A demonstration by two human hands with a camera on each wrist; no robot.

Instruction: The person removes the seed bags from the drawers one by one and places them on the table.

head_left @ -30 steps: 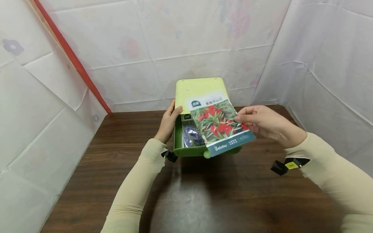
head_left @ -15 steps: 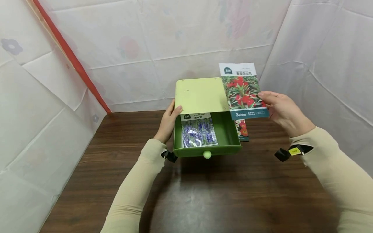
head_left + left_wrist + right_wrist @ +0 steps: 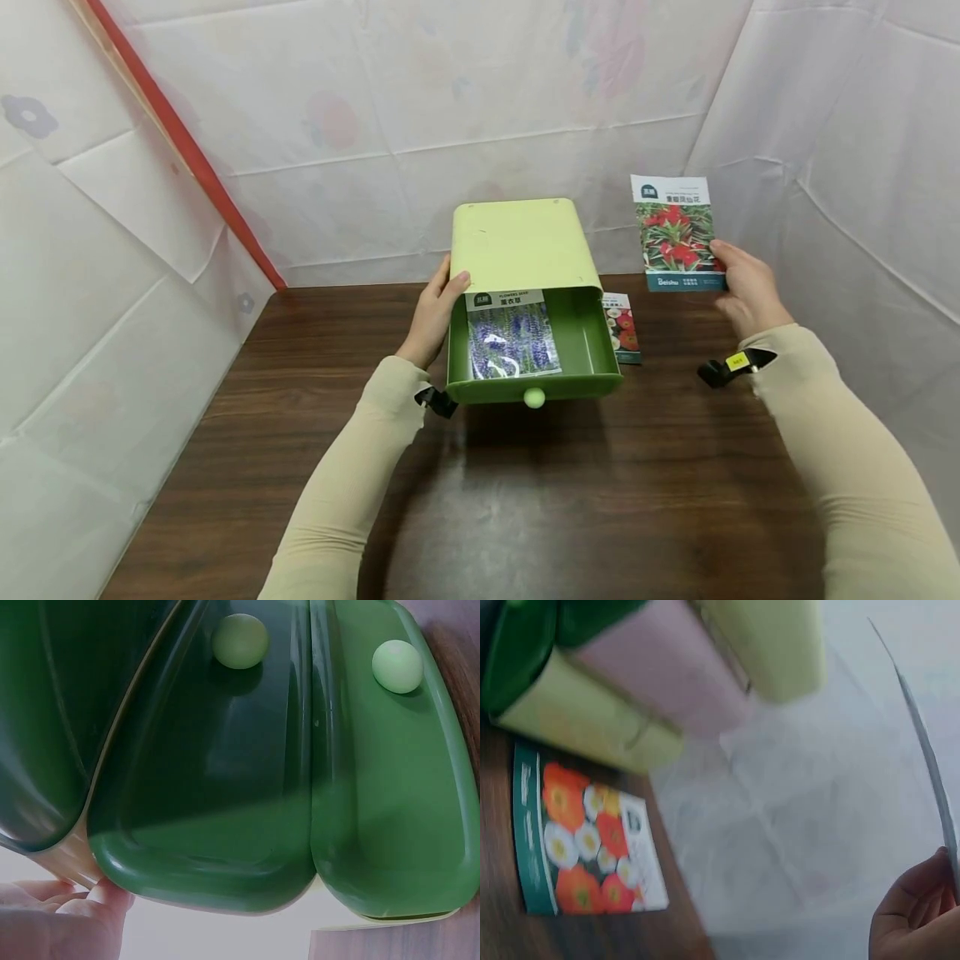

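Observation:
My left hand (image 3: 433, 318) holds the upper left corner of a small drawer cabinet (image 3: 525, 242), thumb at the top edge and fingers along its side. The top green drawer (image 3: 587, 333) is pulled out; a lavender seed packet (image 3: 513, 340) lies inside, toward its left. Raised to the right of the cabinet, my right hand (image 3: 750, 287) pinches a seed packet (image 3: 678, 237) with red flowers by its lower right edge. In the right wrist view that packet (image 3: 928, 754) shows edge-on. Another seed packet (image 3: 624, 332), with red and white flowers, lies on the table beside the cabinet.
The cabinet stands near the back of a dark wooden table (image 3: 480, 517). Lower green drawer fronts (image 3: 217, 765) with round knobs (image 3: 397, 666) show in the left wrist view. White patterned sheeting (image 3: 390, 108) hangs behind and at both sides.
My right hand has carried the red-flower packet from over the open drawer to the right of the cabinet, uncovering the lavender packet and the one on the table. My left hand stays put.

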